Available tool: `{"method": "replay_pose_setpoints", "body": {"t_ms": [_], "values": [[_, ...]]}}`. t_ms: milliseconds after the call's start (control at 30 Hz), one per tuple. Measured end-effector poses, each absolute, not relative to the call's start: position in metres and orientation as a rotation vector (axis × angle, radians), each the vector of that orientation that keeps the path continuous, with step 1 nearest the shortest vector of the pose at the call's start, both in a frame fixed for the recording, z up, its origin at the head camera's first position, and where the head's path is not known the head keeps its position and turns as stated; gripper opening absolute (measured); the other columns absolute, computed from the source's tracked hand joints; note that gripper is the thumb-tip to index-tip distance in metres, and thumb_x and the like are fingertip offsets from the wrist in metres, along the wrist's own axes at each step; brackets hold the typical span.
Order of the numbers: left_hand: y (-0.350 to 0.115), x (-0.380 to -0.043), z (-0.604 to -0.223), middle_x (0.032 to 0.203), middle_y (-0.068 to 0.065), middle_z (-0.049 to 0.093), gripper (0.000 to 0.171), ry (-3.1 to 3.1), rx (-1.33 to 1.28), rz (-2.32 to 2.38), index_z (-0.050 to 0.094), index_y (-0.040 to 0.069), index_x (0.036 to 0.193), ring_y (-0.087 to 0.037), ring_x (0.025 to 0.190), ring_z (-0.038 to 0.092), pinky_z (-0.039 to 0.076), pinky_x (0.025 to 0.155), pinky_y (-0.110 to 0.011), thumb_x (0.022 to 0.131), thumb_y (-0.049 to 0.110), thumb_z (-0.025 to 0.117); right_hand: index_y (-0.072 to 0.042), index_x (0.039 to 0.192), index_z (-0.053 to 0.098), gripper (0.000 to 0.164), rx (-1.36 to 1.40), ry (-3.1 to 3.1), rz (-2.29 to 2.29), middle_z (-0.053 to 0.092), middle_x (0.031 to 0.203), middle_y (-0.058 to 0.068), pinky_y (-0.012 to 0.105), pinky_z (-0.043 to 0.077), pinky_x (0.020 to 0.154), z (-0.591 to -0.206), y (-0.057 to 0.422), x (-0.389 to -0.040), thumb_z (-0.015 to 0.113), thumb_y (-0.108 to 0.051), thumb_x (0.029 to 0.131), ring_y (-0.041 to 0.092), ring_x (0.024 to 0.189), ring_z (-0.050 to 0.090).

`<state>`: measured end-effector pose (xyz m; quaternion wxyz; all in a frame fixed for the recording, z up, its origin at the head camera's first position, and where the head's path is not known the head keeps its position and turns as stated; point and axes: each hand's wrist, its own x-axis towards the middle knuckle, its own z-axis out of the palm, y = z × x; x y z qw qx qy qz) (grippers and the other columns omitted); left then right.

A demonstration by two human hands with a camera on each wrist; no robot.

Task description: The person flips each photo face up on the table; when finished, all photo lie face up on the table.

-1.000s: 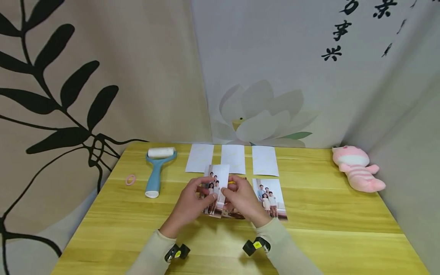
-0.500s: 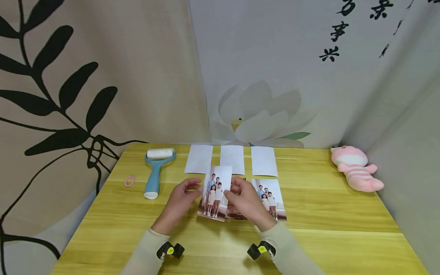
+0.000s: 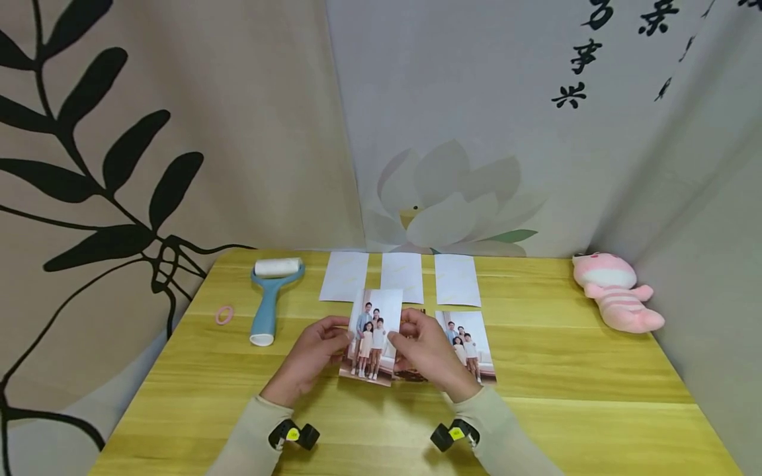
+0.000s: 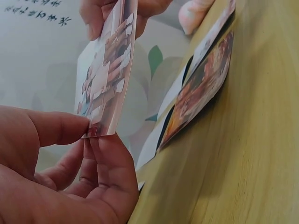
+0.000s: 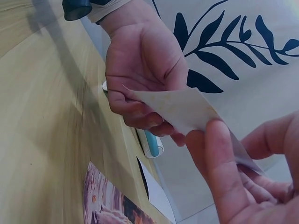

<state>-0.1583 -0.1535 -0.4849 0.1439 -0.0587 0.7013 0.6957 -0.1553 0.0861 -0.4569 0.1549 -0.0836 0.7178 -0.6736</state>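
Observation:
A family photo print (image 3: 374, 340) is held up over the table, its picture side toward the head camera. My left hand (image 3: 309, 357) pinches its left edge; the left wrist view shows the thumb in front and the curled fingers (image 4: 114, 163) behind. On the opposite edge, my right hand (image 3: 433, 354) grips the print between thumb and fingers. Its pale back (image 5: 182, 107) faces the right wrist camera. Partly hidden beneath it lies a reddish-brown photo (image 4: 201, 88) on the table. Another family photo (image 3: 470, 340) lies to the right, partly covered by my right wrist.
Three white cards, left (image 3: 344, 276), middle (image 3: 402, 274) and right (image 3: 457, 280), lie in a row at the back. A blue-handled roller (image 3: 266, 307) and a pink ring (image 3: 224, 315) are on the left. A pink plush toy (image 3: 622, 294) lies at the far right.
My left hand came off the print, moved left, and now pinches its left edge. The print shifted slightly toward me, while my right hand kept its grip.

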Motion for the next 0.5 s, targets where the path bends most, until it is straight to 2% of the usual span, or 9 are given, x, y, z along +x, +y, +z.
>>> {"method": "replay_pose_setpoints", "body": {"t_ms": [267, 500], "values": [[-0.158, -0.157, -0.484, 0.105, -0.003, 0.068, 0.032, 2.008, -0.199, 2.042, 0.059, -0.001, 0.136, -0.016, 0.089, 0.063, 0.059, 0.078, -0.033, 0.105, 0.007, 0.062, 0.001, 0.142, 0.053, 0.044, -0.167, 2.051, -1.967, 0.069, 0.101, 0.013, 0.036, 0.065, 0.064, -0.46, 0.086, -0.157, 0.068, -0.011, 0.102, 0.018, 0.066, 0.066], [-0.167, -0.156, -0.486, 0.104, -0.004, 0.067, 0.032, 2.021, -0.232, 2.047, 0.058, -0.002, 0.137, -0.017, 0.088, 0.064, 0.059, 0.077, -0.033, 0.106, 0.007, 0.061, -0.003, 0.145, 0.053, 0.046, -0.167, 2.066, -1.99, 0.071, 0.111, 0.02, 0.04, 0.066, 0.071, -0.468, 0.086, -0.16, 0.067, -0.007, 0.101, 0.022, 0.076, 0.071]]}}
